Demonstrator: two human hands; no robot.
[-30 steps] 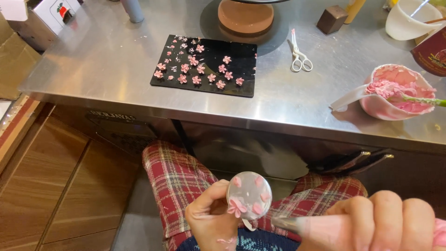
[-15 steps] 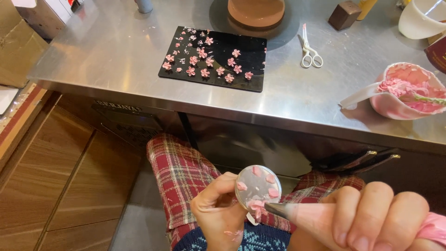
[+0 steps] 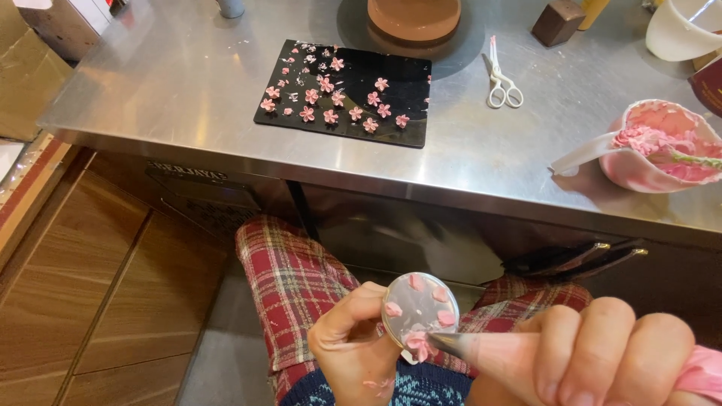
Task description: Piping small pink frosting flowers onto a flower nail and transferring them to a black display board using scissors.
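Below the table edge, right hand hides most of piping bag.

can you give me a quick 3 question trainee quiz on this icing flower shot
1. True or false: the tip of the piping bag is at the lower edge of the small round disc.
2. Which hand holds that disc? A) left hand B) right hand
3. What lies to the right of the black tray on the steel table?

Key:
1. True; fresh pink icing sits at the tip.
2. A; the right hand squeezes the bag.
3. White-handled scissors; further right stands a pink bowl of icing.
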